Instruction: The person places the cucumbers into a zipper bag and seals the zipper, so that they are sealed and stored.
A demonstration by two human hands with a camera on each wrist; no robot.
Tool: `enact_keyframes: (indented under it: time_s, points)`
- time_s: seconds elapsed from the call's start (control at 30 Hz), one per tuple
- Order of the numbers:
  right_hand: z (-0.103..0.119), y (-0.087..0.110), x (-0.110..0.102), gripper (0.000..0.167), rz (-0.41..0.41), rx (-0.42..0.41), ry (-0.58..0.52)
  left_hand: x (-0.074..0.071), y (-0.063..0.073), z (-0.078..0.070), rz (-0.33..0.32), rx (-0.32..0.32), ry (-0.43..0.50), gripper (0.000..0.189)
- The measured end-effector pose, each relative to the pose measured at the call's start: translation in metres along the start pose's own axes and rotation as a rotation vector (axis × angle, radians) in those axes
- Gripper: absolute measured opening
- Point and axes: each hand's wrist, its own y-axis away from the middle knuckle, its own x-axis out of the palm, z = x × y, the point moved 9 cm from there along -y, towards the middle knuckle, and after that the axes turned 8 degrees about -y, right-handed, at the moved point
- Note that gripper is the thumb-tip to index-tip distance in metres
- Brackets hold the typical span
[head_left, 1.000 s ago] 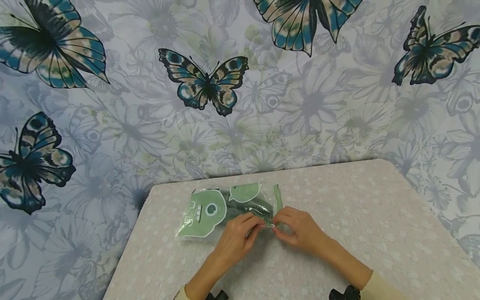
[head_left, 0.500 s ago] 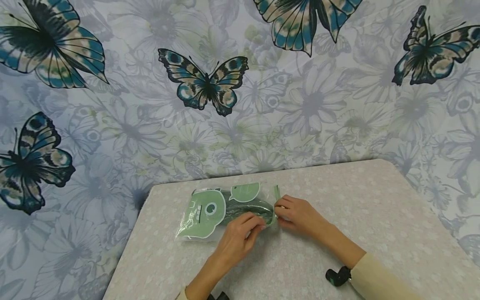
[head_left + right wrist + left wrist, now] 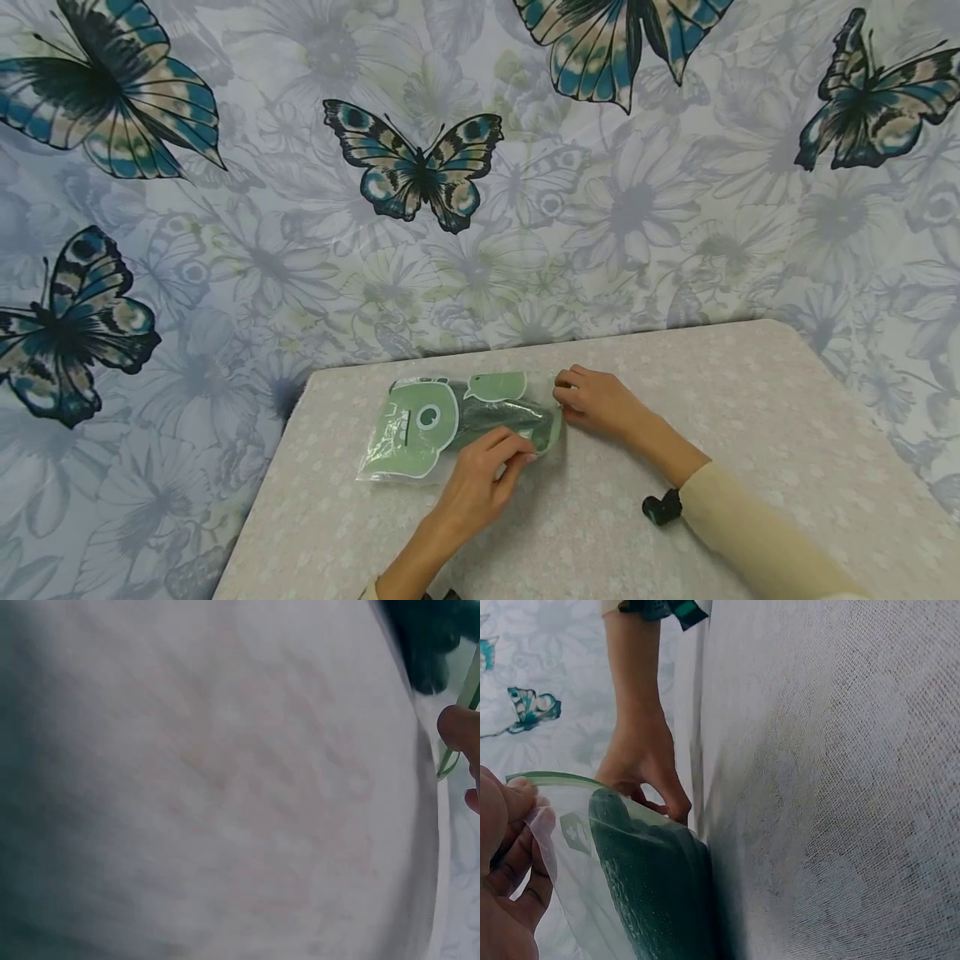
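A clear zip bag [image 3: 420,425] with a green one-eyed monster print lies on the table. Dark green contents [image 3: 652,877], rounded and bumpy in the left wrist view, show through the plastic; I cannot tell their kind. My left hand [image 3: 480,475] pinches the near end of the bag's mouth. At the far end of that edge, my right hand [image 3: 600,404] pinches the green zip strip with curled fingers. Between both hands the strip [image 3: 562,778] bows in the left wrist view. The right wrist view catches only part of the right hand [image 3: 461,731] beside the strip.
The table [image 3: 697,400] has a pale floral cloth and a rounded far corner. Close behind it hangs a butterfly-patterned backdrop [image 3: 525,208]. A black wrist device [image 3: 662,507] sits under the right sleeve [image 3: 757,533].
My right hand has moved away from the left hand, along the zip strip to the bag's far corner. The near part of the mouth now looks curved and loosened. The left hand stays almost in place.
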Motion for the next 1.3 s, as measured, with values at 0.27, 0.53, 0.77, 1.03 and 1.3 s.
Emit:
enact_keyframes:
  time_s: [0.27, 0.53, 0.77, 1.03, 1.3]
  points:
    - [-0.034, -0.006, 0.016, 0.018, 0.109, 0.082, 0.015, 0.002, 0.001, -0.001, -0.007, -0.023, 0.030, 0.007]
    - [-0.061, -0.004, 0.015, 0.015, 0.126, 0.158, 0.005, 0.013, -0.004, -0.006, 0.018, 0.003, 0.050, 0.007]
    - [-0.085, 0.007, 0.005, 0.013, 0.056, 0.287, -0.040, 0.031, -0.013, -0.011, 0.040, 0.039, 0.047, 0.005]
    - [-0.101, 0.044, -0.024, 0.014, 0.068, 0.472, -0.151, 0.062, 0.001, -0.010, 0.273, 0.018, 0.075, 0.004]
    - [-0.100, 0.087, -0.046, 0.015, 0.118, 0.512, -0.181, 0.073, 0.028, -0.008, 0.477, 0.029, 0.003, 0.005]
